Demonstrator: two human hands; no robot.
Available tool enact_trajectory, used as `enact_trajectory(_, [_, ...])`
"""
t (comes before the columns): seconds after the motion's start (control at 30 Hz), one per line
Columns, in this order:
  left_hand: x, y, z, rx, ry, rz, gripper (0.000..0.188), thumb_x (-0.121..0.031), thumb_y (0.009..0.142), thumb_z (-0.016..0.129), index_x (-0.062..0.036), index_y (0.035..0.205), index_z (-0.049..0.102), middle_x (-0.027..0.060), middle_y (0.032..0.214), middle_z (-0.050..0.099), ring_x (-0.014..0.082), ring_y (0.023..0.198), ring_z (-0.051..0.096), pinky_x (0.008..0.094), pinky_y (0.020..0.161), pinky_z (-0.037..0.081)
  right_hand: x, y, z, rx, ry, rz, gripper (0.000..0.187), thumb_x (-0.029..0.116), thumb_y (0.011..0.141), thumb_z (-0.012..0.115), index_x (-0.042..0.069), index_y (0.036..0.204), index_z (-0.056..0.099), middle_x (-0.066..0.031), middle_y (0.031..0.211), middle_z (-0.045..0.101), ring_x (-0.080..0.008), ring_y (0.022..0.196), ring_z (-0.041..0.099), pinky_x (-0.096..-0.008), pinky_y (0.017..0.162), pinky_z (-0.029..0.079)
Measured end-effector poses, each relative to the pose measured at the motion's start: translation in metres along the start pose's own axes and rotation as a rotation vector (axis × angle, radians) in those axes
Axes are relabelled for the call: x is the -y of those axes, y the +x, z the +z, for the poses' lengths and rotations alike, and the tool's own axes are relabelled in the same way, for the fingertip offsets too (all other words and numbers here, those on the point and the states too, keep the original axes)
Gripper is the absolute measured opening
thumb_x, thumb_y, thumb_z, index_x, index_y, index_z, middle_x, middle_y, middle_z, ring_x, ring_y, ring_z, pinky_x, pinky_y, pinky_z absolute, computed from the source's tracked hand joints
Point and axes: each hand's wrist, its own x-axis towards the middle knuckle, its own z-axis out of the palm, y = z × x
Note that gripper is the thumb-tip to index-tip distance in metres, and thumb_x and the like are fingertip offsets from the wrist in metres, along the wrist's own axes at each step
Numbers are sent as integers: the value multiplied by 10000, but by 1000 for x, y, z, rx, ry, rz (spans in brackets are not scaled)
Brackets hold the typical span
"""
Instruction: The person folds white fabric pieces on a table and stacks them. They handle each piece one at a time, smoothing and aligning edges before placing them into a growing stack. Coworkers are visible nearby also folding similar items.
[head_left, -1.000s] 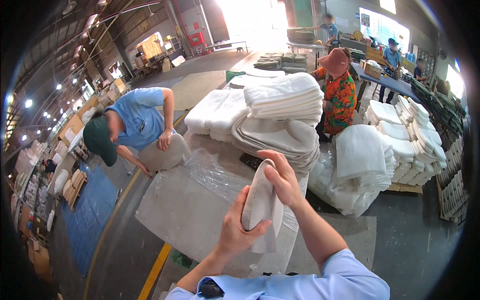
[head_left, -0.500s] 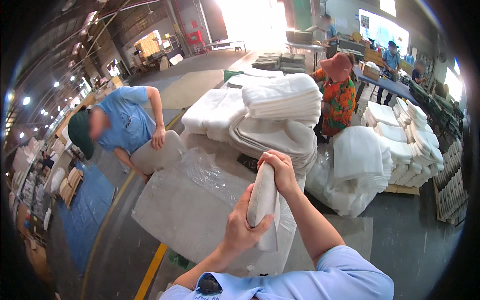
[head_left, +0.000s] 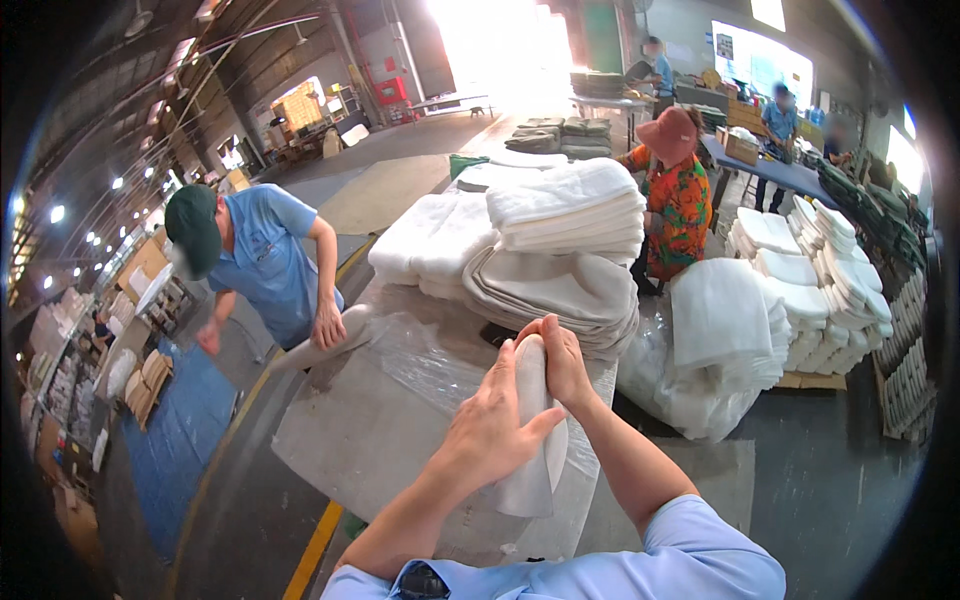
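Right hand [head_left: 560, 365] cupped around the far, upper end of the grey pad [head_left: 533, 390]; your left hand [head_left: 487, 425] lies nearly flat along its left side, fingers straight, thumb stretched across the near edge. Whether the left hand bears any weight, you cannot tell from here. Pad sits between your palms, on edge, narrow side toward you, over the near part of the table [head_left: 350, 430]. Its lower end hangs below your left wrist, unsupported by fingers; contact with the tabletop unclear.

Risks, as judged: with the left hand so flat, the lower end could swing or twist if the right fingers loosen. Uneven pressure from the two palms could skew the cover or leave a crease along the edge. Loose clear plastic [head_left: 415, 350] lies on the table just beyond your left hand; a low sweep that way could snag it. Grey stack [head_left: 560, 285] stands near your right fingertips, white padding [head_left: 570, 205] piled above; a knock from your knuckles might shift the layers. Co-worker's hand [head_left: 328, 327] is well apart, at the table's left side.
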Motion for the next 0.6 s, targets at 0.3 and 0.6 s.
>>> enact_trajectory(0.3, [24,-23,0,40,-12,251,1113,-258,883,836,-9,1702,126,339,1637,372,495,1516,403,508,1227,366,-68,-33,-7,-19,104,68,740,554,1169,291,2,881,690,-19,789,632,-130,751,521,-328,711,462])
enact_trajectory(0.6, [104,-88,-25,96,-288,297,1138,-151,849,890,-93,1717,158,257,1636,453,392,1502,474,474,1217,390,-149,-140,-44,-178,-521,8,565,367,1146,308,-13,998,700,-248,930,715,-450,874,700,-494,807,535])
